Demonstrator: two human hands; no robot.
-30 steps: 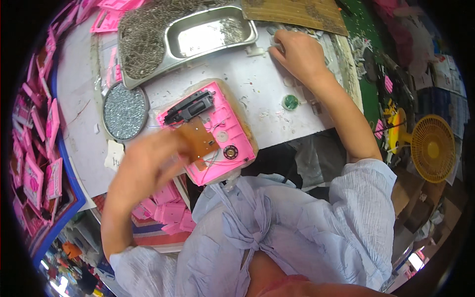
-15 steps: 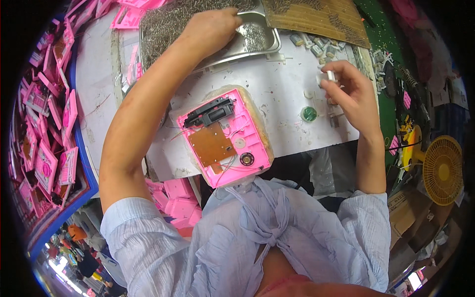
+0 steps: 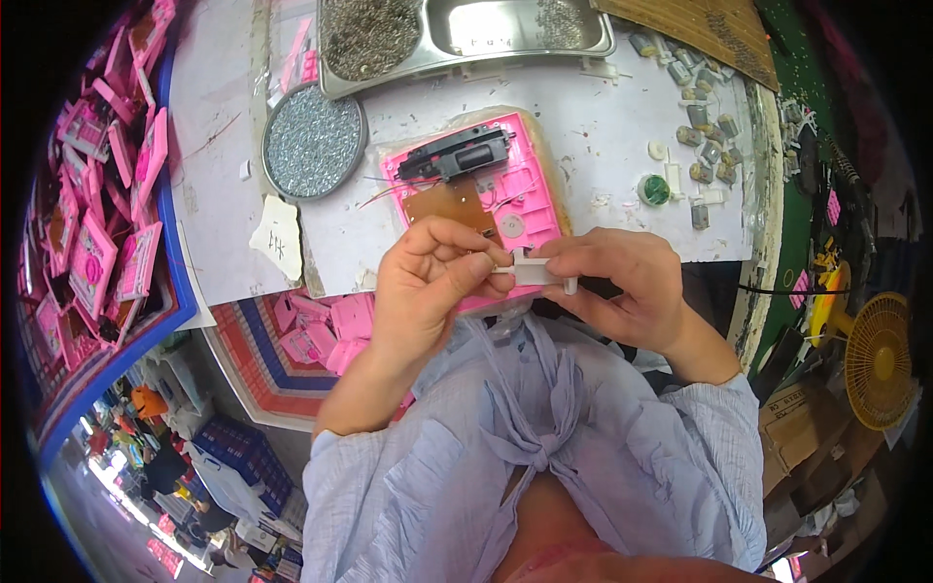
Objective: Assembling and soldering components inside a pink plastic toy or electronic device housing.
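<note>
Over the near edge of the table, my right hand [image 3: 627,284] grips a small white plastic part [image 3: 531,273] between thumb and fingers. My left hand [image 3: 428,277] is pinched closed at the left end of that part; whatever its fingertips hold is too small to name. Just beyond both hands lies an open pink plastic housing [image 3: 533,160] on a padded, plastic-wrapped support. It carries a black mechanism [image 3: 457,154], a brown circuit board [image 3: 447,201] and thin wires. My hands cover the housing's near part.
At the back stands a metal tray [image 3: 466,68] of small metal pieces, with a round dish [image 3: 364,146] of silvery bits nearby. Several small motors [image 3: 714,155] lie right, beside a green round item [image 3: 653,189]. Pink parts [image 3: 87,243] are heaped left; a yellow fan [image 3: 878,360] stands right.
My left hand has come back from the metal tray to the front of the housing. My right hand has brought the white part leftward and nearer, so both hands now meet. The view has shifted.
</note>
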